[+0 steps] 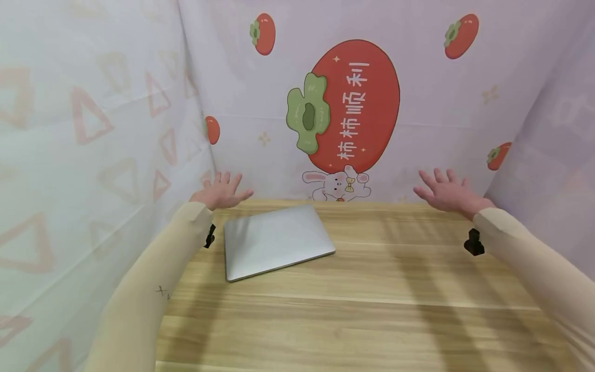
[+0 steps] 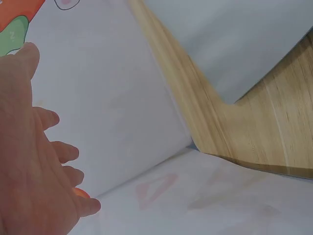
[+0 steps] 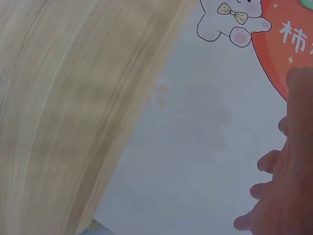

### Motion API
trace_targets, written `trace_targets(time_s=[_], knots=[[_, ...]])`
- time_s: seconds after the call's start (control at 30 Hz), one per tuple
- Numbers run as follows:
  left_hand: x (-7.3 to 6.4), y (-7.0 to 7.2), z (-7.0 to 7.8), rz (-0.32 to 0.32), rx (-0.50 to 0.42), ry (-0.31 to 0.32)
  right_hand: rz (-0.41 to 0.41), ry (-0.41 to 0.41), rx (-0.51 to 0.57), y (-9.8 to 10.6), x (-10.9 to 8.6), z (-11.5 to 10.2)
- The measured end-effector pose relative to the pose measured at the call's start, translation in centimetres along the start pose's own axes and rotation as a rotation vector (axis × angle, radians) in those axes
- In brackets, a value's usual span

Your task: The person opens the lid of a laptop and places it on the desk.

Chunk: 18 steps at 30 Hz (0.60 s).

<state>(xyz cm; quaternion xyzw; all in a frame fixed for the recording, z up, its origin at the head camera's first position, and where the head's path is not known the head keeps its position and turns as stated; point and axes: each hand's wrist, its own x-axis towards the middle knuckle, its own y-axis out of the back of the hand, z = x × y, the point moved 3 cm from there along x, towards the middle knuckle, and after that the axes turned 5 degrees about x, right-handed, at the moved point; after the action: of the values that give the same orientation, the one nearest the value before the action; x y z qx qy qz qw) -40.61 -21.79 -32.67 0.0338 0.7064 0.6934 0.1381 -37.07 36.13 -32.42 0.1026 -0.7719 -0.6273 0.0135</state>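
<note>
A closed silver laptop (image 1: pixel 279 240) lies slightly turned on the left half of the wooden table. My left hand (image 1: pixel 220 192) is raised near the table's back left corner, beyond the laptop's far left corner, with its fingers spread and nothing in them. In the left wrist view a corner of the laptop (image 2: pixel 230 58) shows at the upper right, apart from the hand (image 2: pixel 34 147). On the other side, my right hand (image 1: pixel 448 192) is held up near the back right edge, fingers spread, holding nothing. The right wrist view shows that hand (image 3: pixel 288 171) in front of the back cloth.
The wooden table (image 1: pixel 353 320) meets a back cloth (image 1: pixel 418 103) printed with persimmons and a rabbit. Another cloth (image 1: pixel 130 170) with pink triangles hangs along the left side, and a pale cloth (image 1: pixel 553 170) along the right. Both forearms cast shadows on the wood.
</note>
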Motion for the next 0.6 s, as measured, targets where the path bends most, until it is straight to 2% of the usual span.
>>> trace_targets(time_s=[0.2,0.33,0.6], knots=[[0.1,-0.7,-0.1,-0.005,-0.02,0.001,-0.002,-0.006,-0.006,-0.4,0.0,-0.4],[-0.1,-1.2,0.0,-0.014,-0.024,0.005,0.008,0.018,0.001,-1.2,0.3,-0.9],[-0.5,-2.3,-0.5,-0.016,-0.116,0.01,0.001,0.044,-0.023,-3.2,0.5,-2.3]])
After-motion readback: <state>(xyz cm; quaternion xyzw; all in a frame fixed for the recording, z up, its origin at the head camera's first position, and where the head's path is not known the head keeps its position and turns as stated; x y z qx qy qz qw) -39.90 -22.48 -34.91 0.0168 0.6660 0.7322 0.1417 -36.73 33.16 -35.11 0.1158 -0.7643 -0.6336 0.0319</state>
